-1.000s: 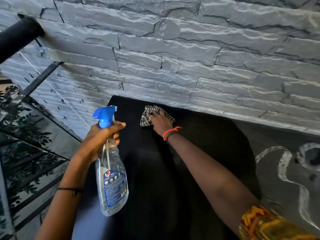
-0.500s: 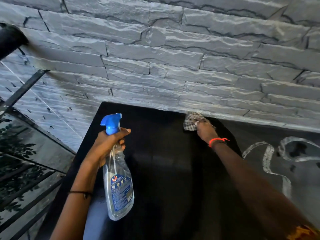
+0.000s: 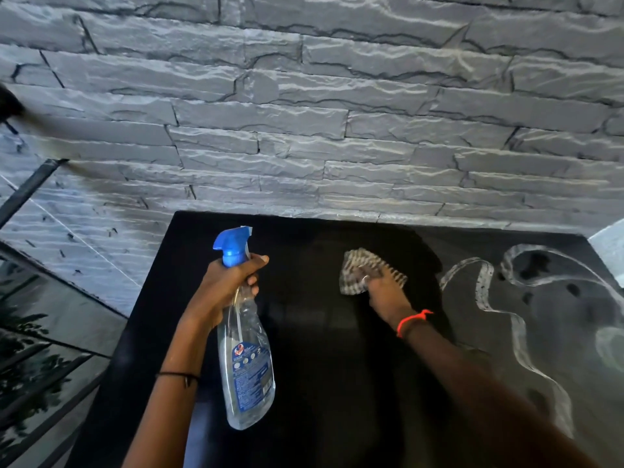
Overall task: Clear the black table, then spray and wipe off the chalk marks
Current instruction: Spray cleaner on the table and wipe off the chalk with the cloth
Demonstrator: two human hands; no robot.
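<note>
Head view: one bottle [image 3: 246, 359], one cloth [image 3: 358, 271]

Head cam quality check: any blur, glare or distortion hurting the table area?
Head view: wide-angle bowing of the wall courses; left edge smeared by motion blur; wiped part of the table nearly crushed to black, faint sheen; cloth slightly soft; chalk marks clear; bottle label unreadable.
</note>
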